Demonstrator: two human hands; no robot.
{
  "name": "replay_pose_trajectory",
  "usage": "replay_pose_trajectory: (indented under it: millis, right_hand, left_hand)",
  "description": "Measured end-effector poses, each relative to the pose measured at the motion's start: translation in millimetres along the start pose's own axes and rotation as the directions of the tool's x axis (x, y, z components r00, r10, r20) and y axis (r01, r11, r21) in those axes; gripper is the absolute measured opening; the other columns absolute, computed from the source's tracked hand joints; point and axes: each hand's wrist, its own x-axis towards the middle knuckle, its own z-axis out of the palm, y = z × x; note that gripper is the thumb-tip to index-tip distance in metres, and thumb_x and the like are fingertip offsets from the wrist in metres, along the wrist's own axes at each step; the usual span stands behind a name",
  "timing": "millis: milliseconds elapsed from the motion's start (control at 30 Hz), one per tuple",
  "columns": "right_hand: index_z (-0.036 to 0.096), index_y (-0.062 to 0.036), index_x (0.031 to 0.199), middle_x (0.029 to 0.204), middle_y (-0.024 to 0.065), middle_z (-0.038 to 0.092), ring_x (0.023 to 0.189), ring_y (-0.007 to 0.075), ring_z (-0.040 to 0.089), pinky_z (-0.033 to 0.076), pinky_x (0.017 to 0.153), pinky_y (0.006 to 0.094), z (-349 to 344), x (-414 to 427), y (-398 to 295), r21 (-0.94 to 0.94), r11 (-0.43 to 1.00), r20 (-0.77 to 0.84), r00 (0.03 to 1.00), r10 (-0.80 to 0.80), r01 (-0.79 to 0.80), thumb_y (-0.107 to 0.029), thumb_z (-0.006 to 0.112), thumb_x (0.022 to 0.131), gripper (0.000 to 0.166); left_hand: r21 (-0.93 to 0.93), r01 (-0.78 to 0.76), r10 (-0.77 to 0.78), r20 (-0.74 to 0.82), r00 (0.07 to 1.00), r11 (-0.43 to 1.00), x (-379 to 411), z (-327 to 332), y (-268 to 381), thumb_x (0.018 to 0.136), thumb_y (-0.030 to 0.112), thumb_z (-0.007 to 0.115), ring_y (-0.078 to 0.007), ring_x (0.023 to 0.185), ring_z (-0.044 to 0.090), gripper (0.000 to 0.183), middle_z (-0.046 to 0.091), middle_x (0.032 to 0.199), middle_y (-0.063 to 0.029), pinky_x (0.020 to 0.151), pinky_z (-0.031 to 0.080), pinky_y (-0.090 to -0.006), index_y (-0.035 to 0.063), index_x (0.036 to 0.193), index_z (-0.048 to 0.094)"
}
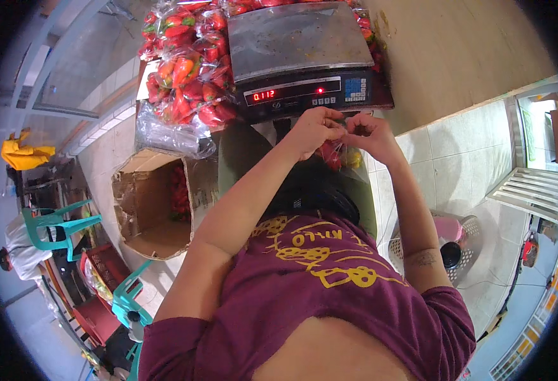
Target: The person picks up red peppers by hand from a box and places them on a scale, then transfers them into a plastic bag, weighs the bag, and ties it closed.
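My left hand and my right hand meet below the front edge of a digital scale. Fingers of both hands pinch the gathered top of a clear plastic bag that hangs over my lap, with red and yellow peppers in it. The scale's metal plate bears only stains, and its red display is lit. Left of the scale, clear bags of red peppers are piled up. Empty-looking clear plastic bags lie at the near edge of that pile. My fingertips partly hide the bag's top.
An open cardboard box with red items inside stands at the lower left. A wooden tabletop extends to the right. A perforated basket stands on the tiled floor at my right. Green plastic chairs and a person in white are far left.
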Motion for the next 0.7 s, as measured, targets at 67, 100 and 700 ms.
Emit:
replay_pose_trajectory:
  millis: [67,100,700]
  right_hand:
    - [0.057,-0.0011,0.081,0.075,-0.0013,0.055,0.068,0.0054,0.052,0.043,0.061,0.0205,1.1,-1.1,0.5,0.011,1.0,-0.009,1.0,-0.011,0.011,-0.006,0.07,0.071,0.017]
    - [0.059,-0.0008,0.081,0.074,0.0005,0.057,0.068,0.0073,0.054,0.044,0.062,0.0223,2.3,-1.6,1.2,0.015,1.0,-0.024,1.0,-0.012,0.013,-0.009,0.07,0.07,0.017]
    - [0.056,-0.001,0.081,0.074,-0.0013,0.056,0.068,0.0044,0.051,0.042,0.061,0.02,2.6,2.0,11.3,-0.206,0.97,-0.162,0.973,-0.164,0.13,0.0,0.062,0.071,0.012]
  left_hand:
    - [-0.007,0.003,-0.003,0.003,1.0,1.0,1.3,-0.9,-1.5,0.076,0.0,0.062,-0.0163,0.082,0.058,0.041,0.058,0.091,-0.0117,0.072,0.048,-0.028,-0.0074,0.113,0.047]
    - [-0.011,0.005,-0.004,0.004,1.0,1.0,1.3,-0.9,-1.6,0.075,0.0,0.063,-0.0164,0.083,0.058,0.042,0.058,0.092,-0.0119,0.072,0.048,-0.0283,-0.0076,0.113,0.047]
    - [0.58,-0.238,0.343,-0.077,0.936,0.779,-2.5,10.5,-6.4,0.078,0.008,0.061,-0.013,0.074,0.06,0.017,0.064,0.081,-0.0088,0.069,0.047,-0.0269,0.0008,0.093,0.062]
